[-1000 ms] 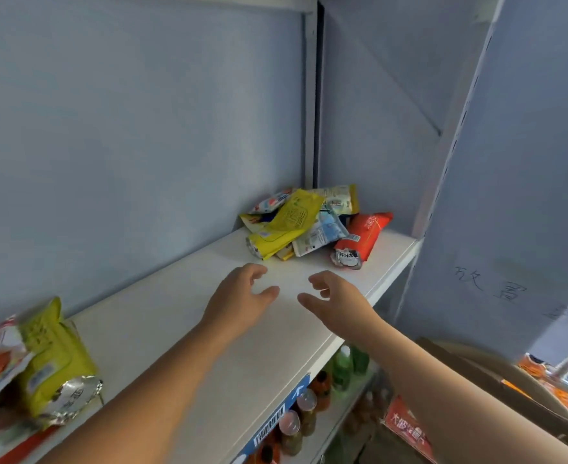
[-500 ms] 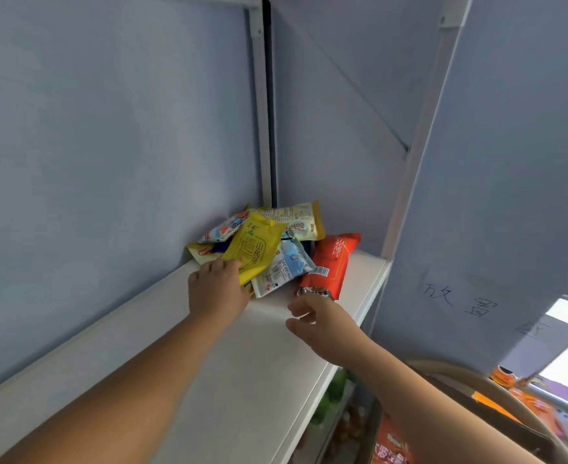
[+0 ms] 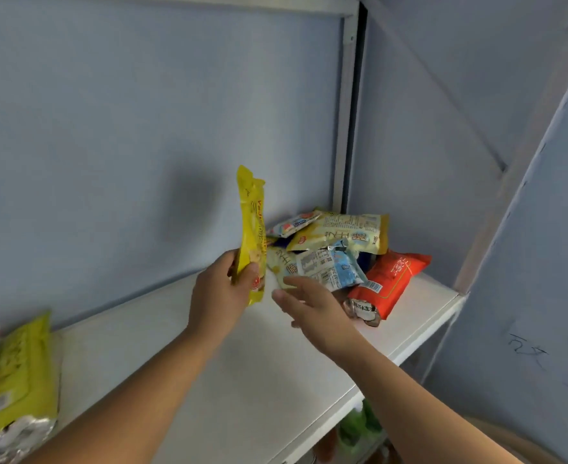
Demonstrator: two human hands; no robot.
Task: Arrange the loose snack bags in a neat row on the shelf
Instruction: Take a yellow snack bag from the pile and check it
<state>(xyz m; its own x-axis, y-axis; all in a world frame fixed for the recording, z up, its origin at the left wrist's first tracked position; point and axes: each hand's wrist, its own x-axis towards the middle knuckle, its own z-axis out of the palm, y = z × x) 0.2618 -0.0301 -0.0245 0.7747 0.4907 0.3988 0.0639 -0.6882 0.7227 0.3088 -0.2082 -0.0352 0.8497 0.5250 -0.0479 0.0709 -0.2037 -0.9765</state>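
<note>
White shelf (image 3: 242, 380) against a blue back panel (image 3: 125, 128), wide bare stretch from middle to front edge. Snack bags (image 3: 336, 249) heaped in the right back corner, green bag (image 3: 18, 380) far left. Left hand (image 3: 219, 296) curled round a yellow bag (image 3: 252, 229), upright, clear of the shelf. Right hand (image 3: 312, 306) flat, fingers straight, at the heap's near edge; contact unclear.

Bare stretch of white shelf (image 3: 242, 380) between a heap of snack bags (image 3: 339, 252) in the right back corner and more bags (image 3: 18, 380) at the left end. Closed off behind by the back wall (image 3: 142, 128), rightward by the side panel (image 3: 426, 145).
</note>
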